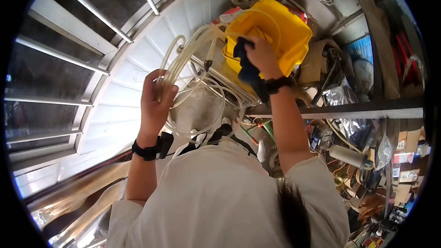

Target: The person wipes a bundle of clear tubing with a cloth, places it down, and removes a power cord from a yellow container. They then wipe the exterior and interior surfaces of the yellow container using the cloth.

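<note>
Loops of clear hose [186, 57] are hanging from the left hand [158, 95], whose fingers and thumb are curling round the bundle. Wider loops are drooping in front of the person's shirt [220, 193], and a dark fitting [207, 65] is showing among them. The right hand [262, 55] is gripping a dark cloth [247, 68], with hose running toward it from the bundle; whether the cloth is wrapping the hose is not clear. Just beyond the right hand, a yellow tub [296, 41] is lying open, with a thin pale line arcing across its inside. A red-and-white box [227, 17] is sitting beside the tub. To the left, white bars [94, 11] are crossing a window, while crumpled foil [341, 95] is lying amid clutter to the right
</note>
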Demonstrator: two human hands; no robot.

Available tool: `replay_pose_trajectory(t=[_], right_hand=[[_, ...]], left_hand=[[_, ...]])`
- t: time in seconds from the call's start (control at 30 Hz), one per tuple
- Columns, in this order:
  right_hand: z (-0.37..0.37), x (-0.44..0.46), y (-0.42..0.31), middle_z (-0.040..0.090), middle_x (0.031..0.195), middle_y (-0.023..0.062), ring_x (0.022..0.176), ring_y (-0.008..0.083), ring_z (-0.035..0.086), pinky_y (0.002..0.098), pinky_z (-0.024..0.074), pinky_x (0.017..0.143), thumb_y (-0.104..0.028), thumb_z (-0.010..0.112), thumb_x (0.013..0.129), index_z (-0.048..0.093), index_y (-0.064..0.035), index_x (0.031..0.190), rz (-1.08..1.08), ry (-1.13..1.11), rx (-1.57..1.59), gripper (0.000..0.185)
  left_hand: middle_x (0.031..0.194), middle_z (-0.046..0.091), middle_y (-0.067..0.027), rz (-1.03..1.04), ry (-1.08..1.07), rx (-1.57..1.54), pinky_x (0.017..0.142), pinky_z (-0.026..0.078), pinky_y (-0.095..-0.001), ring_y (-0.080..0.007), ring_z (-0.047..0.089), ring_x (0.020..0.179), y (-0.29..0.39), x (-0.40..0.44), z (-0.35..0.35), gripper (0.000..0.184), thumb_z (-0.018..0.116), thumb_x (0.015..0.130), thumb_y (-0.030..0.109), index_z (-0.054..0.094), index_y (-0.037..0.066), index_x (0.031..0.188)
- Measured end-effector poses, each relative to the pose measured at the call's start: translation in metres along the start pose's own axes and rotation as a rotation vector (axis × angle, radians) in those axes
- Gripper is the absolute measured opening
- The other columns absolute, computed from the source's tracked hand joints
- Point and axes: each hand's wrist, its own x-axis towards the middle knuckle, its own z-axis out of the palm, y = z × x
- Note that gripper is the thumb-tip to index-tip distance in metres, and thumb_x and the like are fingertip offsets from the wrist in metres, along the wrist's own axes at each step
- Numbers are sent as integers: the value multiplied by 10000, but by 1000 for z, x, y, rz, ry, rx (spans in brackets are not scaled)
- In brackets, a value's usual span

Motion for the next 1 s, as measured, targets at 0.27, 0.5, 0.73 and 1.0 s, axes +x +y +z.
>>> replay_pose_trajectory(t=[0.27, 0.5, 0.73, 1.0], right_hand=[[-67, 26, 19, 679, 1096, 175, 1052, 319, 634, 349, 476, 915, -104, 654, 870, 679, -30, 1107, -187, 520, 177, 250], [-84, -1, 9, 684, 1075, 158, 1024, 312, 645, 350, 487, 908, -100, 692, 858, 691, -39, 1097, -207, 626, 23, 247], [-92, 18, 75, 691, 949, 193, 926, 318, 670, 341, 513, 790, -325, 735, 836, 688, -7, 1052, 76, 232, -109, 388], [-84, -14, 34, 684, 819, 160, 764, 298, 661, 355, 502, 676, -281, 714, 873, 673, 22, 970, 55, 172, -24, 321]], left_hand=[[894, 682, -79, -13, -236, 155, 698, 507, -277, -132, 648, 744, 2, 8, 37, 424, 708, 889, 106, 488, 33, 1244], [964, 660, -72, 113, -120, 211, 778, 506, -280, -139, 628, 836, 10, -9, 39, 382, 712, 861, 48, 559, 16, 1210], [979, 661, -83, 444, 126, 143, 734, 491, -237, -105, 610, 840, 27, -17, 10, 395, 709, 839, -30, 553, -18, 1202], [899, 608, -19, 289, 293, 5, 613, 442, -187, -53, 546, 739, 24, -12, -19, 370, 697, 880, 8, 536, -26, 1211]])
